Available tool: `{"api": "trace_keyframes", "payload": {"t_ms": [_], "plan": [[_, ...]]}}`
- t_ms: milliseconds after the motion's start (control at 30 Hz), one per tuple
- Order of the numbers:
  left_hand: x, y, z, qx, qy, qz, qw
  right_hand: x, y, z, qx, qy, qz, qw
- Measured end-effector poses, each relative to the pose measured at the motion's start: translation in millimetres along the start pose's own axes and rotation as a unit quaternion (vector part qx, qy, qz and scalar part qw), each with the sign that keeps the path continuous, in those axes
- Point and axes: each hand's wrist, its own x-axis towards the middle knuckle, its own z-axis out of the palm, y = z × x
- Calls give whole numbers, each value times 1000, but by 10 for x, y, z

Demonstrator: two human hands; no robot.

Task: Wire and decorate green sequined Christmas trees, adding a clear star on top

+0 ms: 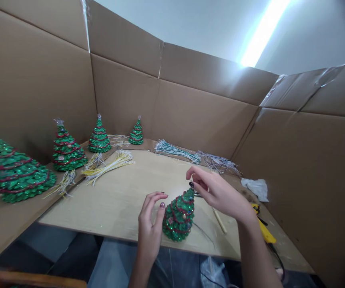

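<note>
A small green glittery tree (178, 216) with red garland stands tilted near the table's front edge, a thin dark wire trailing from its right side. To its left is my left hand (152, 218), fingers apart and curved beside the tree, holding nothing that shows. My right hand (214, 190) is at the tree's top, thumb and fingers bent together over the tip; whatever they pinch is too small to make out.
Several finished-looking trees (67, 150) line the left side. Wire bundles lie at the back: yellow-white (109, 165), teal (177, 151) and purple (219, 161). Right are a white tissue (256, 189), a yellow tool (267, 232) and a beige stick (219, 221). Cardboard walls (202, 108) surround the table.
</note>
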Motion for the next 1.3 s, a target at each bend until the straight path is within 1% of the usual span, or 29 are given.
{"api": "trace_keyframes", "payload": {"t_ms": [100,200,267,367,467,533,600,700,767,833,967,1067,1300], "plan": [[-17,22,43,-5,-52,-1,999,-16,46,-55,-3,-25,-12,1000],[-31,13,101,15,-109,25,994,-11,107,-80,22,-47,-27,998],[-40,-1,144,34,-134,45,989,-6,157,-90,56,-60,-37,996],[-66,-6,205,39,-144,50,988,-17,224,-91,98,-64,-50,992],[-93,29,243,29,-132,45,990,-67,259,-52,134,-47,-46,989],[-82,75,250,21,-118,44,992,-114,269,17,185,-1,-26,982],[-30,135,251,10,-104,43,994,-160,265,128,248,84,2,965],[101,241,271,-8,-88,49,995,-209,225,356,323,221,38,919],[182,298,311,-30,-90,42,995,-236,176,523,348,282,57,892],[226,327,364,-56,-97,26,993,-269,122,678,362,324,78,870],[235,300,450,-93,-101,-4,990,-374,56,893,385,384,120,831],[266,258,460,-120,-120,-25,985,-471,66,979,390,410,133,814],[425,239,403,-160,-174,-42,971,-668,180,1193,422,392,182,797]]}}
